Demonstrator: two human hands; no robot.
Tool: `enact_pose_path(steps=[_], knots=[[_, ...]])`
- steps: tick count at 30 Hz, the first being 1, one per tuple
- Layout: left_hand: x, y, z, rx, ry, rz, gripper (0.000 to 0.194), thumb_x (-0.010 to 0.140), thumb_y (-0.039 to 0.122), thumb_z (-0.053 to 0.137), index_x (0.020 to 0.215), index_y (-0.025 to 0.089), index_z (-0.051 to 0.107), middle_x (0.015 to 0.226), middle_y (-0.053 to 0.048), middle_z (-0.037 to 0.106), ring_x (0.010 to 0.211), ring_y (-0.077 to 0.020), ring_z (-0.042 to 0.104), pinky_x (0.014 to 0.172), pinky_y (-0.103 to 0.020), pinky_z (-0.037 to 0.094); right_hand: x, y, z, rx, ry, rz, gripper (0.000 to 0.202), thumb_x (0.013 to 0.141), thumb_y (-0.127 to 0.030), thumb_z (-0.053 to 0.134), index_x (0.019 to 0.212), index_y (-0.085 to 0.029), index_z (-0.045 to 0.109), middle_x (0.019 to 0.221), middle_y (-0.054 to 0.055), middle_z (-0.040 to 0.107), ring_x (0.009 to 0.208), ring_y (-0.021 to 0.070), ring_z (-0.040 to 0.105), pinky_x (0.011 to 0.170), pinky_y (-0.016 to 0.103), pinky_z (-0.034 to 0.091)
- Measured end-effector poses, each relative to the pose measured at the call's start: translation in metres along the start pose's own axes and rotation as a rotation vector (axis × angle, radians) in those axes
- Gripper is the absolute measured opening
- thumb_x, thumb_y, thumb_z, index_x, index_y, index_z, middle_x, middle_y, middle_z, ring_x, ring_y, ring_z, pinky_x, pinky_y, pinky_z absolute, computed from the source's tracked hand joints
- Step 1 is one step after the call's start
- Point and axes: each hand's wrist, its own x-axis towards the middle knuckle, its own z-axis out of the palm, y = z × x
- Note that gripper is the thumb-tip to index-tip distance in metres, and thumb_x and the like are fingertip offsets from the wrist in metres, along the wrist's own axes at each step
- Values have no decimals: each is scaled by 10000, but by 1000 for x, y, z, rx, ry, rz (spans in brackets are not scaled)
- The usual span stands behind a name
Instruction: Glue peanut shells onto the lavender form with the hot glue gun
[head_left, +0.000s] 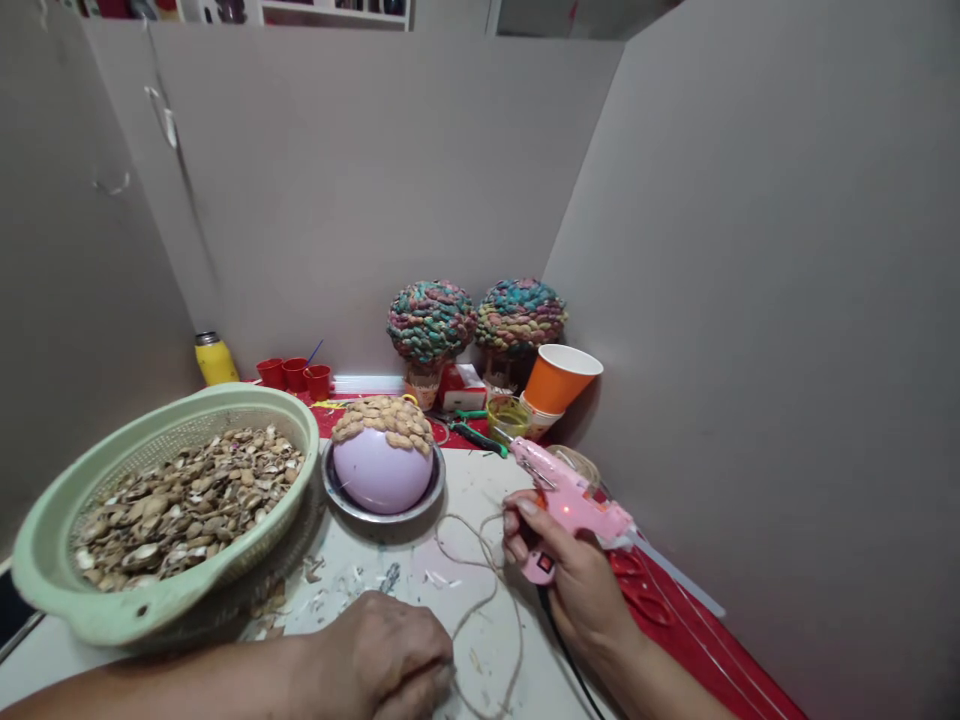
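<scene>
My right hand (559, 565) grips a pink glue gun (574, 495) by its handle, the nozzle pointing up and to the left. A small light glows on its body. My left hand (394, 655) is closed low over the table near a loose string (487, 560); what its fingers hold, if anything, is hidden. Ahead of it a lilac balloon (382, 470) rests in a metal bowl (390, 515), its top covered with peanut shells (390, 418). To the left stands a green colander (56, 570) full of loose peanut shells (195, 500).
At the back stand two colourful shell-covered balls (431, 322) on cups, an orange paper cup (559, 378), pliers (480, 438), red cups (295, 374) and a yellow bottle (215, 360). Red-handled scissors (645, 590) lie right. Grey panels (360, 190) enclose the table.
</scene>
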Motion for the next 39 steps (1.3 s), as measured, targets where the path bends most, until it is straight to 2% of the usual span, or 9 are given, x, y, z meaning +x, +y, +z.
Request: enact_pose_path(steps=[6,11,16,21,28,31,33,36,39], knots=[[-1,-3,4,75,40,37,252,960,228,280,740,235,403,517,20,535,396,-128,446,443,-262,327,-1,1,3,-13,-12,-19,340,700,-457,785,803,-157,664,657,6,597,493,97,464,470,208,360],[-7,-4,21,34,57,50,335,962,285,321,660,222,450,468,25,519,386,-109,472,416,-231,306,-1,5,1,-46,-3,-23,324,708,-442,789,774,-150,665,650,15,600,501,100,470,477,208,360],[-13,0,25,-250,-5,-137,302,917,324,488,651,195,552,584,-2,640,516,-99,586,505,-164,401,-2,10,-6,-77,28,17,310,748,-470,754,824,-187,651,676,-1,581,525,103,465,488,207,383],[-13,4,17,-327,3,-213,342,940,348,432,644,196,512,553,25,572,471,-78,511,458,-148,369,-2,13,-14,-156,-14,24,300,788,-473,722,852,-191,644,690,5,587,552,111,487,515,214,407],[-11,6,6,97,135,117,437,977,296,297,578,210,453,441,22,540,379,-102,488,420,-227,353,5,12,-9,-174,3,-76,381,722,-510,767,842,-171,643,660,7,594,507,100,454,416,184,271],[-10,5,-9,186,176,95,221,928,202,422,744,189,544,692,-57,697,588,-148,650,570,-244,485,6,7,-5,-177,4,-90,408,710,-535,763,831,-166,637,651,4,597,497,103,458,415,188,277],[-9,1,-17,270,182,-41,114,876,123,467,900,183,561,952,-121,718,820,-189,698,691,-273,538,6,5,-2,-165,-5,-90,397,728,-530,751,821,-162,633,648,2,597,497,103,463,433,196,310],[-9,-7,-22,379,196,-229,192,840,86,472,985,197,531,1100,-145,682,967,-222,688,759,-304,564,5,4,2,-108,-15,-70,382,745,-523,736,789,-161,623,653,-8,596,495,93,474,465,201,365],[-8,-17,-24,444,235,-291,205,827,84,468,987,203,512,1118,-148,672,968,-226,693,763,-314,579,3,7,5,-29,-2,-15,378,732,-518,745,760,-163,618,664,-10,600,511,101,511,497,213,425]])
